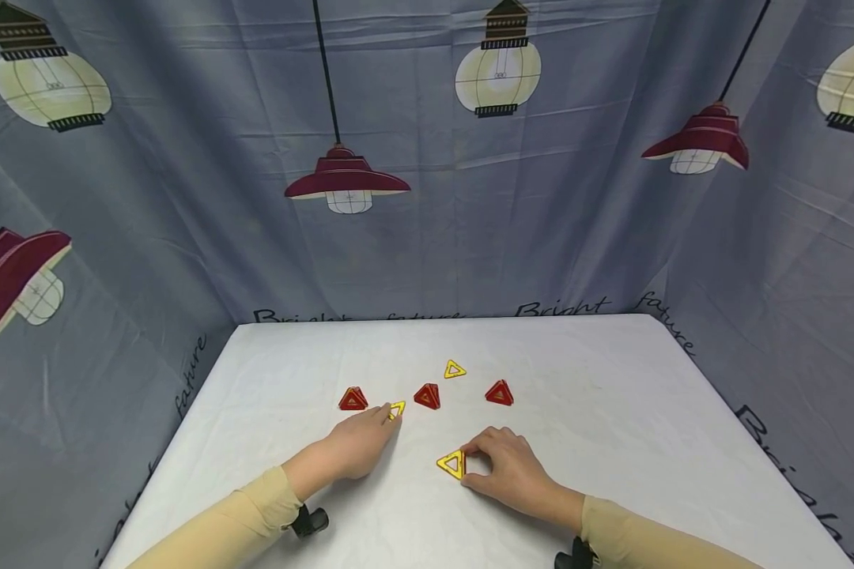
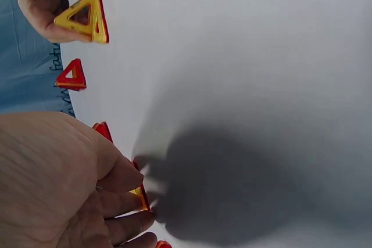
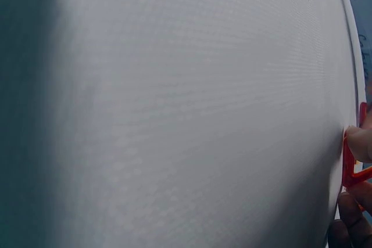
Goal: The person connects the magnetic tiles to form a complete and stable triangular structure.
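Observation:
My left hand (image 1: 361,442) reaches to the left-middle of the table and pinches a yellow triangular tile (image 1: 401,407) with a red edge, thumb on one side and fingers on the other. My fingers partly cover this tile. Closer to me, my right hand (image 1: 511,468) grips a triangular tile piece (image 1: 462,466) between thumb and fingers. Its yellow face has a triangular hole, and red shows along its side in the left wrist view. Only fingertips and a red corner of that piece appear at the right wrist view's edge.
Three red triangular pieces stand in a loose row beyond the hands: left (image 1: 347,403), middle (image 1: 434,392) and right (image 1: 505,398). Farther back lies another yellow triangular tile (image 1: 457,374). Everything rests on a white-covered table (image 1: 583,356), with a grey lamp-print curtain (image 1: 427,253) round it.

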The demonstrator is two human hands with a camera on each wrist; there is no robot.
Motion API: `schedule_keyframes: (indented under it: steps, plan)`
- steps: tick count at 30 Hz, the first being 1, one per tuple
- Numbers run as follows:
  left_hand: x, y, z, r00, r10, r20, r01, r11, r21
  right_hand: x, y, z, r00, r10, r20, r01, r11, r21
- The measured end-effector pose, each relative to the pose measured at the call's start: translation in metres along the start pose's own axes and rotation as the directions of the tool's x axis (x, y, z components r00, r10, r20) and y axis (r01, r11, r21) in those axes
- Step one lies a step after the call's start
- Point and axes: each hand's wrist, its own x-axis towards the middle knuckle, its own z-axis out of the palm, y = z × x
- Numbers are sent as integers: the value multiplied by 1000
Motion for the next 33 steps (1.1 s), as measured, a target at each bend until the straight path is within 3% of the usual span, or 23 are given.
schedule_keyframes:
  steps: [11,23,28,33]
  plan:
    - [-19,9,4,999,41,-15,-42,997,-58,0,0,0,1000,-16,-12,16,1000,-1]
    - [-21,15,8,995,97,-7,-97,993,-60,-1,1,2,1000,-7,-16,7,1000,1]
    - [-22,16,11,989,149,4,-148,985,-91,-2,1,3,1000,-13,-24,13,1000,-1]
    - [-19,14,12,983,178,-37,-181,971,-154,-2,1,3,999,-28,-36,28,1000,-4]
